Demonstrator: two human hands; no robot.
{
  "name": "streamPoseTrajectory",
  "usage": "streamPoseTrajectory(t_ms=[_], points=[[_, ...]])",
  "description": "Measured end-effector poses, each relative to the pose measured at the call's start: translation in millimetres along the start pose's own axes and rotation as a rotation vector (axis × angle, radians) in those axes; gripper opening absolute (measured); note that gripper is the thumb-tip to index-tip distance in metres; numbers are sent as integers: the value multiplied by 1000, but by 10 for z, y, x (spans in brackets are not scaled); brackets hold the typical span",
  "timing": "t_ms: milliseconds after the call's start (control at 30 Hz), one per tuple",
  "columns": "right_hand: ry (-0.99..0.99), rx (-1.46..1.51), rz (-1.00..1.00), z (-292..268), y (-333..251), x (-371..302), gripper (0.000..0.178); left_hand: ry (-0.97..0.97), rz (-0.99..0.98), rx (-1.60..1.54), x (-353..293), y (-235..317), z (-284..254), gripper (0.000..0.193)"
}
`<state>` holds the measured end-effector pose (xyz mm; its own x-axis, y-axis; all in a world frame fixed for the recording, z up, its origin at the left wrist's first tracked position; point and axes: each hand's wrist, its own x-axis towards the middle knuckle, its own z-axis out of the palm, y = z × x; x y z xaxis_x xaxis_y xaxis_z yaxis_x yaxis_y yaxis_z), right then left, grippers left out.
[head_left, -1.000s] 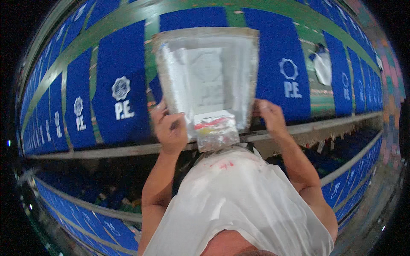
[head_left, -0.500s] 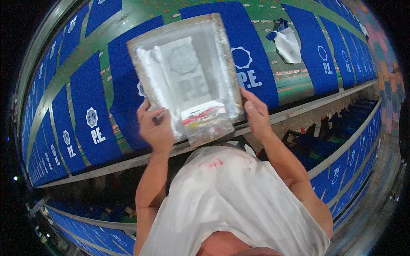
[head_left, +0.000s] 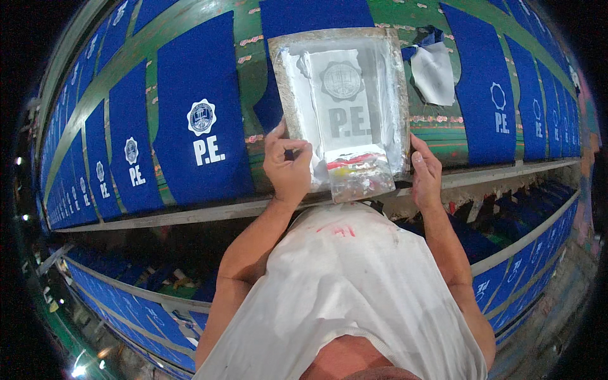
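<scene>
Blue cloth (head_left: 209, 114) lies along the green bench (head_left: 253, 76); the screen frame (head_left: 342, 107) sits flat on one piece. Left hand (head_left: 288, 168) clamps its near-left corner, right hand (head_left: 425, 174) braces the right edge, likely to steady it.

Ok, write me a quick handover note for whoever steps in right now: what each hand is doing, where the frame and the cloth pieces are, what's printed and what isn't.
Left hand: gripping the near left edge of the printing screen frame, fingers on the frame.
Right hand: on the frame's near right corner.
Frame: laid over a blue cloth panel on the green table; a smear of red and yellow ink sits at its near end.
Done: the blue panels to the left and right already show white emblems.
Left: whether the covered panel is printed cannot be seen. A white rag lies just right of the frame.
</scene>
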<state>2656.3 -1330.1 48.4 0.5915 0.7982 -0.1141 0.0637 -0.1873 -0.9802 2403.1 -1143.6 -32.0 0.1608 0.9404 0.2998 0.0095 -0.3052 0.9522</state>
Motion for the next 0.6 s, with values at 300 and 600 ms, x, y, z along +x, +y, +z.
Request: streamPoseTrajectory(t_ms=[300, 600], points=[[-81, -135, -84, -159, 77, 67, 54, -5, -199, -123, -17, -6, 16, 16], [-54, -181, -48, -142, 53, 46, 54, 16, -274, -234, -14, 7, 55, 19]])
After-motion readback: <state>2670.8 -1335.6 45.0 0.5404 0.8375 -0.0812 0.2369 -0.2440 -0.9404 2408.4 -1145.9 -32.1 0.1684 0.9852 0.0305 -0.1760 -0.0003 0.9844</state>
